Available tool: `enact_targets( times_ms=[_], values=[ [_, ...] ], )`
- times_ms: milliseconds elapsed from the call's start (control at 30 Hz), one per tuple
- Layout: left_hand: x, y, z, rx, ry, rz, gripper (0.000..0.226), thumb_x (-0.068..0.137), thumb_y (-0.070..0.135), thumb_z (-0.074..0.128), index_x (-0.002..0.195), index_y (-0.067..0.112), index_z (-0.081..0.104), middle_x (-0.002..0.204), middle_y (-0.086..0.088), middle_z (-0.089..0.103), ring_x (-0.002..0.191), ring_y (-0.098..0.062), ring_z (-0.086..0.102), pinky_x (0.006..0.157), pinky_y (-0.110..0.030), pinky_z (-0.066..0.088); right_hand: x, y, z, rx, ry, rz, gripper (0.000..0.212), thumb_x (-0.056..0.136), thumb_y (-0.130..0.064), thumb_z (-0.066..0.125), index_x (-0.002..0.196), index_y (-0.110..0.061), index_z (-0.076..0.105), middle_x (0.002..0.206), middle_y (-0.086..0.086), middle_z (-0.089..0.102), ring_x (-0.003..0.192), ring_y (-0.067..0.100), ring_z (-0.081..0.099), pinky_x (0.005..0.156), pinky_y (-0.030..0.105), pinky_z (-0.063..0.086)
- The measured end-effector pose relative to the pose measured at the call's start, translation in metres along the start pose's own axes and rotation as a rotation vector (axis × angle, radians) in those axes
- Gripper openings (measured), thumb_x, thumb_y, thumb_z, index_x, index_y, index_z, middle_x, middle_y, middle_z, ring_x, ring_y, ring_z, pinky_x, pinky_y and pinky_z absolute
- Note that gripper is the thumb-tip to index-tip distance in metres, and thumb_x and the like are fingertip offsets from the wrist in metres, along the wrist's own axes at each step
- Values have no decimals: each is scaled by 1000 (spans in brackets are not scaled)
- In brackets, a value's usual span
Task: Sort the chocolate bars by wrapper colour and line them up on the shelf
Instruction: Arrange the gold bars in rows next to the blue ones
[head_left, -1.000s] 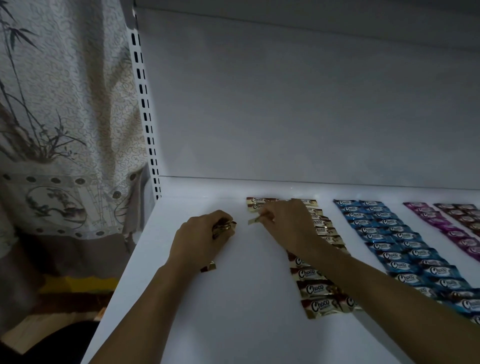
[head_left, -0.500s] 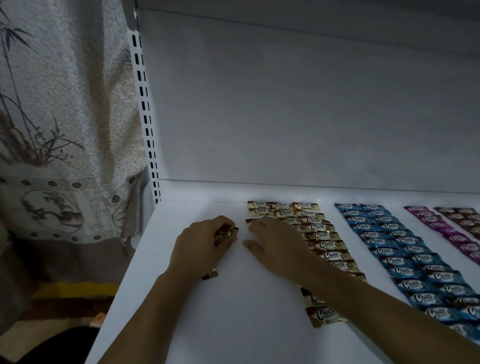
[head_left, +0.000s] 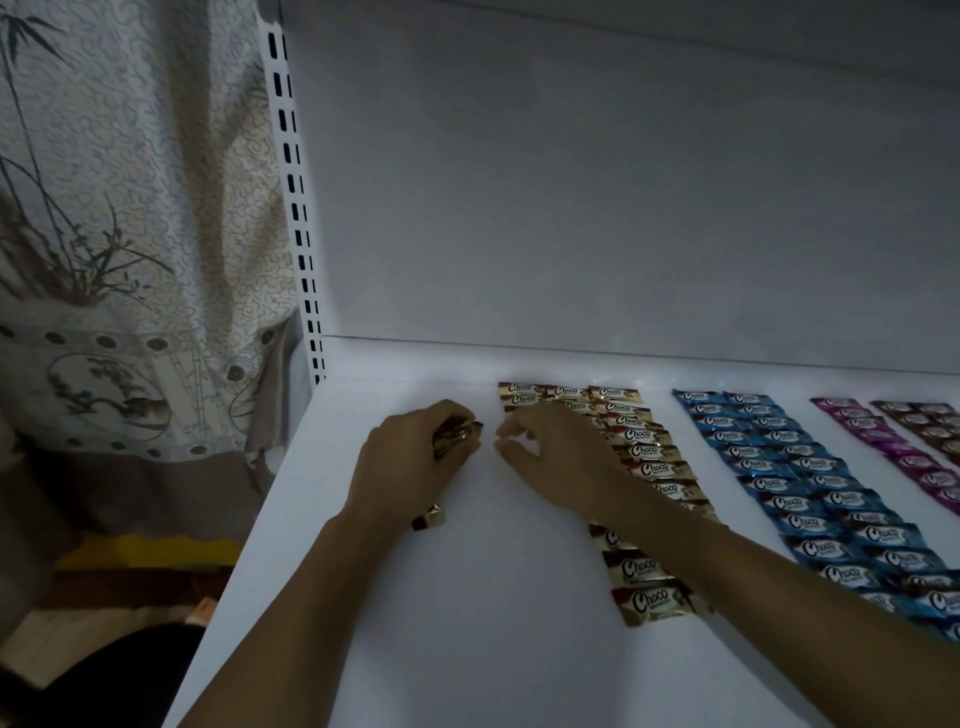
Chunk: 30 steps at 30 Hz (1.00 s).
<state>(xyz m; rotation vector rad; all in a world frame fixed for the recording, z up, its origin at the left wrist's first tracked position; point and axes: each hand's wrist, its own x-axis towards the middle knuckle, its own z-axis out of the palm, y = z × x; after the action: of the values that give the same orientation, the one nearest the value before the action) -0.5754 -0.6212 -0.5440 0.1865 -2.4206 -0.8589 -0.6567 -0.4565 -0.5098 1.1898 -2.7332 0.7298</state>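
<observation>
I see a white shelf (head_left: 415, 623) carrying gold bars (head_left: 644, 452), blue bars (head_left: 810, 499), purple bars (head_left: 893, 452) and brown bars (head_left: 935, 421) in rows.

The scene is dim and bluish, brightest on the white shelf (head_left: 415, 597) near its back edge, with wide-angle bending at the edges.

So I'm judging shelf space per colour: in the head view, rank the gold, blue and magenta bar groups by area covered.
1. Blue bars: largest patch.
2. Gold bars: smaller, partly hidden by the right hand.
3. Magenta bars: smallest, but cut off by the frame edge, so unsure.
</observation>
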Motion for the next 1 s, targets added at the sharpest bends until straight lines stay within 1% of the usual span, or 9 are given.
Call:
enact_targets(
  times_ms=[67, 200, 333, 467, 533, 667, 833, 933, 1000],
  values=[
    [1, 2, 2, -83, 72, -26, 17, 85, 33, 72, 100, 28, 68, 90, 14, 71, 84, -7, 66, 77, -28, 53, -7, -19, 4, 132, -60, 4, 14, 86, -33, 61, 89, -26, 72, 88, -12, 69, 77, 4, 59, 73, 24, 47],
    [4, 7, 2, -293, 219, -160, 14, 81, 26, 76, 93, 26, 68, 84, 15, 70, 81, 1, 65, 74, -17, 51, -14, -48, 16, 328, -182, 84, 15, 82, -38, 64, 85, -26, 72, 85, -9, 71, 78, 7, 64, 76, 28, 52],
    [8, 8, -4, -437, 345, -342, 10, 80, 26, 75, 88, 25, 69, 78, 14, 69, 71, 0, 64, 66, -14, 49, -11, -57, 16, 612, -263, 164, 20, 80, -26, 71, 98, -18, 66, 87, 0, 70, 80, 15, 66, 73, 30, 51],
    [10, 13, -6, -535, 371, -388, 11, 81, 25, 75, 88, 20, 69, 71, 9, 67, 52, 1, 57, 52, -9, 42, -11, -57, 14, 822, -203, 208, 9, 84, -10, 69, 91, -7, 67, 81, 9, 72, 77, 25, 68, 83, 46, 55],
    [8, 15, -4, -532, 369, -367, 11, 82, 24, 75, 90, 20, 69, 76, 10, 69, 57, 2, 60, 55, -8, 43, -12, -53, 12, 795, -186, 221, 3, 84, -9, 67, 87, -9, 68, 75, 6, 72, 74, 25, 69, 81, 45, 55],
    [5, 16, 5, -460, 305, -300, 13, 82, 25, 74, 94, 26, 68, 85, 14, 71, 76, 3, 64, 69, -15, 50, -19, -42, 5, 722, -155, 258, 9, 85, -6, 63, 84, -12, 69, 66, 1, 71, 64, 16, 65, 73, 38, 54],
    [4, 17, 10, -359, 239, -280, 16, 83, 28, 72, 99, 26, 67, 84, 17, 68, 74, -2, 66, 74, -26, 54, -20, -24, -9, 481, -32, 235, 18, 89, -10, 54, 81, -20, 67, 63, -5, 63, 55, 6, 60, 63, 28, 51],
    [5, 17, 10, -345, 198, -252, 14, 83, 27, 73, 95, 29, 65, 81, 18, 66, 65, -4, 66, 74, -32, 55, -15, -12, -21, 296, -117, 191, 18, 91, -12, 52, 87, -25, 64, 69, -9, 59, 62, 16, 63, 60, 28, 51],
    [5, 17, 11, -332, 184, -244, 14, 83, 27, 73, 93, 30, 64, 80, 18, 66, 64, -4, 65, 75, -33, 55, -11, -3, -23, 256, -164, 193, 17, 92, -12, 53, 95, -21, 67, 70, -8, 60, 63, 12, 61, 60, 26, 51]
  ],
)
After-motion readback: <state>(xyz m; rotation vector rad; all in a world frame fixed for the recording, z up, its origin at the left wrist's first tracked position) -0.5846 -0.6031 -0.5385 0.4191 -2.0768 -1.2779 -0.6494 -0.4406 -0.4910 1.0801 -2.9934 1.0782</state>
